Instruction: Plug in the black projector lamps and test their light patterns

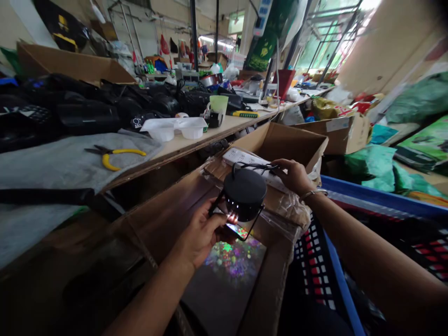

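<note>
A round black lamp [245, 189] with a wire-like bracket is held over an open cardboard box [280, 266]. My left hand [206, 228] is closed on the lamp's bracket and lower side. Coloured spots of light fall on a flat panel [224, 284] inside the box. My right hand [292, 175] pinches the lamp's black cable [257, 165], beside a white power strip [238, 158] lying on folded cardboard.
On the bench at left are yellow-handled pliers [121, 151], a white plastic tray [175, 128], a pale green cup [219, 105] and black items [87, 112]. A blue crate [371, 191] stands at right, before green bags [374, 165].
</note>
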`<state>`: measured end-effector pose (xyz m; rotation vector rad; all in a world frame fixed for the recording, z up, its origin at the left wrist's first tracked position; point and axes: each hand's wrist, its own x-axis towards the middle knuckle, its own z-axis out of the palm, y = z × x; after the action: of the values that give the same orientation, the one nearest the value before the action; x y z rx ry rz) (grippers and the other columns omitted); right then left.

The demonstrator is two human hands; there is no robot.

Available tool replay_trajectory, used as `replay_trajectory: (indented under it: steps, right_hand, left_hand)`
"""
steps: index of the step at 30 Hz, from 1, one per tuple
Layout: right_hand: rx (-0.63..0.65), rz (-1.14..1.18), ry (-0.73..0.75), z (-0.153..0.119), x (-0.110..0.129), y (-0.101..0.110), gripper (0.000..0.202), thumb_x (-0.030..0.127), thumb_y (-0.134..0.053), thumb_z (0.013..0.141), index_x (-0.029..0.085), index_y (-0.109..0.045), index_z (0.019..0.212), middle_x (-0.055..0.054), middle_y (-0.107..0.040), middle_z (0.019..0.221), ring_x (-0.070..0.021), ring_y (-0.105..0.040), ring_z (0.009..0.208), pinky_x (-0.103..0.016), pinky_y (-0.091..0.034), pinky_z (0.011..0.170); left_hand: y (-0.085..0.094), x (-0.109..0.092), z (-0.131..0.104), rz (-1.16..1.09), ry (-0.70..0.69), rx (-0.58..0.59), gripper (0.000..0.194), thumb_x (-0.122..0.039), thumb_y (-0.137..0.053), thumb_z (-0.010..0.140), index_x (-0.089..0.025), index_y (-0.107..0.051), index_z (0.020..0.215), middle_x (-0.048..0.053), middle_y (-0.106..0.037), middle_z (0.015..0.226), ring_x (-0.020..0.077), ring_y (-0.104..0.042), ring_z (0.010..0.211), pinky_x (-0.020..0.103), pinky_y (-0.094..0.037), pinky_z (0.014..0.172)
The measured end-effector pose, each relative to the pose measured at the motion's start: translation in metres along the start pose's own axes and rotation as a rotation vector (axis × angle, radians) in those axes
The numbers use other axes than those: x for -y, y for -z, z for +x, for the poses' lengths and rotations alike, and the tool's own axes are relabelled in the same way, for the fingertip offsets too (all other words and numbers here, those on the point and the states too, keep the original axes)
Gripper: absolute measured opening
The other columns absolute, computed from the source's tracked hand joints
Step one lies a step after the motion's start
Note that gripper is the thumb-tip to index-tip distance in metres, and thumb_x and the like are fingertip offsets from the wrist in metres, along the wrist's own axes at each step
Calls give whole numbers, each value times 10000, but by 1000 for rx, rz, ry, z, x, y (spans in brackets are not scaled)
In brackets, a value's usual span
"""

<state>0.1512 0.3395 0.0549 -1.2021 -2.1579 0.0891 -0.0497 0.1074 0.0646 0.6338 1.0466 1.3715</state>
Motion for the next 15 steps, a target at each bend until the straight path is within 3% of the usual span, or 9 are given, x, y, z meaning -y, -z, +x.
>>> replay_trajectory:
  steps: [6,15]
  right_hand:
    - [-12,94,-62,-5,1,-3,262,190,-566,744,144,-675,977,-58,-662,750,-123,-523,611,-241,-392,619]
    - [-49,61,-45,-7,1,-6,245,164,-569,745,149,-674,966,-64,-655,772,-133,-527,664,-253,-385,663]
  left_hand:
    - [3,-2,6,6,-39,-2,357,-140,-527,673,-161,-476,1026,-5,-611,664,130,-565,463,245,-460,423]
    - [10,0,4,8,-74,-71,332,-131,-502,627,-130,-522,958,-5,-617,590,132,-538,379,239,-437,359]
